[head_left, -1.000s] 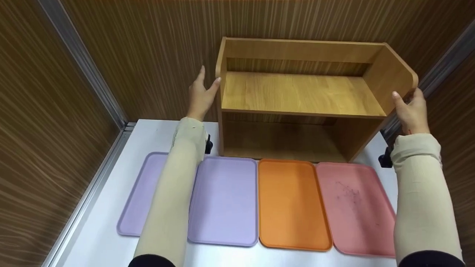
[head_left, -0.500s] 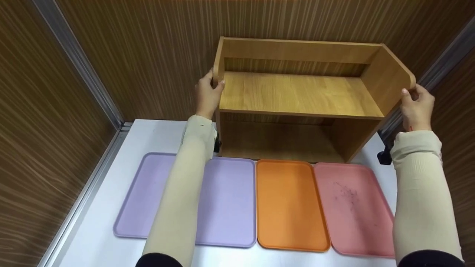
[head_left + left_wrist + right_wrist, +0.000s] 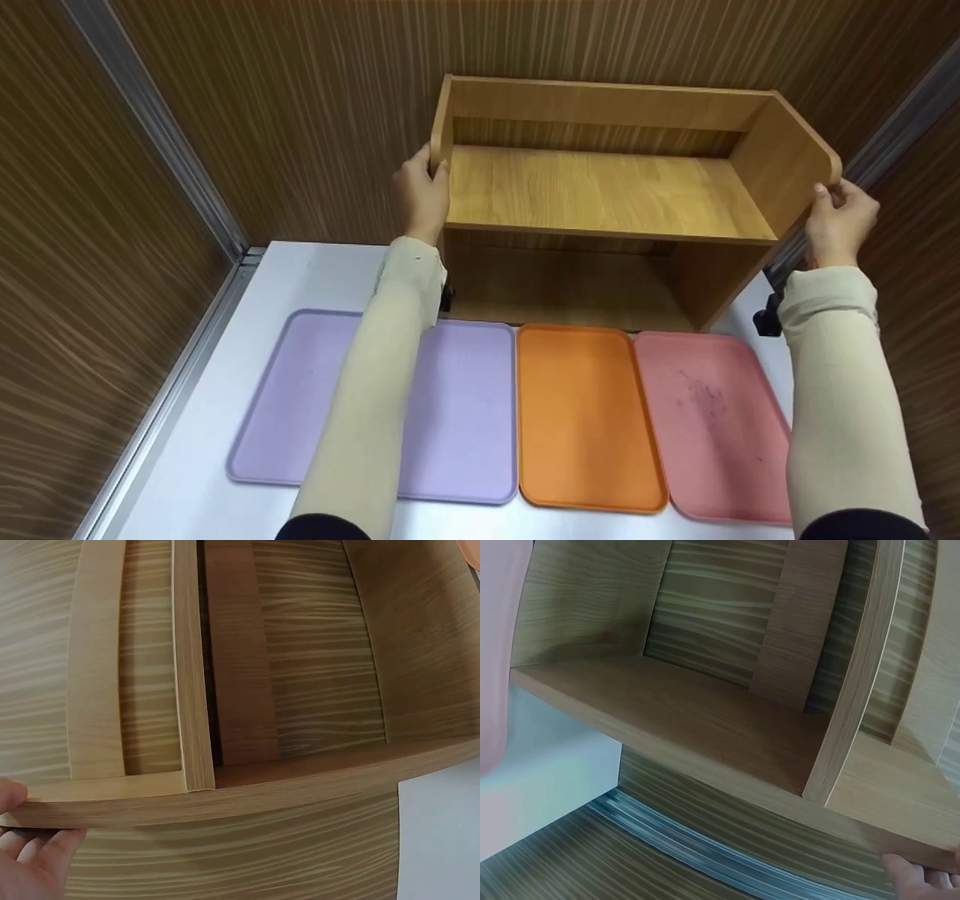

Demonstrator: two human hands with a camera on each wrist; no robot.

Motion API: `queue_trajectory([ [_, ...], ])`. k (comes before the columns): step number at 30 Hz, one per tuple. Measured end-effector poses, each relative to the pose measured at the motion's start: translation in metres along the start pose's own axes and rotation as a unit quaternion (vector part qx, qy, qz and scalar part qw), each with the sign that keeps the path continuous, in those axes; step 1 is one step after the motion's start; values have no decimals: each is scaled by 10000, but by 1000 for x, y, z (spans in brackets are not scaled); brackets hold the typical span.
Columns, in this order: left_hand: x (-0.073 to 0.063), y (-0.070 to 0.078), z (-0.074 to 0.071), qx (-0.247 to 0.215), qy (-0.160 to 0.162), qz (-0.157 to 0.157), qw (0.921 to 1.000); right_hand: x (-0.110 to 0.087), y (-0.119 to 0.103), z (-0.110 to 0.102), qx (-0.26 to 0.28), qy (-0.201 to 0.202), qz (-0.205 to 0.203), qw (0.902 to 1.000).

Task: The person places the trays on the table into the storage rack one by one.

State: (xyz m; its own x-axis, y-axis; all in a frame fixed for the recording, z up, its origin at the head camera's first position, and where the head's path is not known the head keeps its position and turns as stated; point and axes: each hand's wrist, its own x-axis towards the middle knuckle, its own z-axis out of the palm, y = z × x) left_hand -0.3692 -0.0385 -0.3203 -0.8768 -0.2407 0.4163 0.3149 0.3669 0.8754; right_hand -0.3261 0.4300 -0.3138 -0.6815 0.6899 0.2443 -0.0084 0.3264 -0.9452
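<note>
A two-tier wooden shelf (image 3: 600,187) stands at the back of the white table, its upper and lower levels bare. My left hand (image 3: 421,191) grips the front edge of its left side panel, thumb on the inner face and fingers outside. In the left wrist view the thumb and fingers of that left hand (image 3: 34,862) lie on either side of the panel. My right hand (image 3: 841,221) pinches the rounded front corner of the right side panel. Only the fingertips of the right hand (image 3: 922,877) show in the right wrist view.
In front of the shelf lie two lilac trays (image 3: 465,412), an orange tray (image 3: 592,416) and a pink tray (image 3: 716,427) with dark marks. They rest on the white table (image 3: 330,270). Wood-grain walls (image 3: 322,112) with metal corner strips enclose the table.
My left hand has moved right from beside the shelf and now grips its left panel. The right hand keeps to the right panel, with its grip shifted slightly. The shelf stays in place.
</note>
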Motion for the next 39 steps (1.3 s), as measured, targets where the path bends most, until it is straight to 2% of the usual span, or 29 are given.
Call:
queue_trajectory([
  [6, 1, 1, 2, 166, -55, -23, 9998, 0, 0, -3, 216, 8, 120, 9997],
  [11, 2, -1, 1, 281, 54, -46, 9996, 0, -2, -2, 331, -124, 181, 9992],
  [14, 3, -3, -4, 204, 99, -68, 9997, -2, -4, -1, 160, -280, 132, 9994],
  [20, 8, -12, -16, -57, 265, -68, 9996, -9, -6, 8, -752, -573, -370, 9948],
  [25, 12, -21, -29, 28, 477, -5, 9989, -16, -5, 21, -789, -595, -819, 9917],
  [28, 15, -26, -37, 90, 629, 14, 9980, -21, -5, 29, -786, -658, -946, 9902],
  [36, 23, -39, -53, 161, 923, -304, 9951, -33, -7, 54, -1057, -657, -1393, 9824],
  [39, 26, -43, -59, 184, 1020, -370, 9939, -37, -7, 61, -1149, -762, -1435, 9800],
])
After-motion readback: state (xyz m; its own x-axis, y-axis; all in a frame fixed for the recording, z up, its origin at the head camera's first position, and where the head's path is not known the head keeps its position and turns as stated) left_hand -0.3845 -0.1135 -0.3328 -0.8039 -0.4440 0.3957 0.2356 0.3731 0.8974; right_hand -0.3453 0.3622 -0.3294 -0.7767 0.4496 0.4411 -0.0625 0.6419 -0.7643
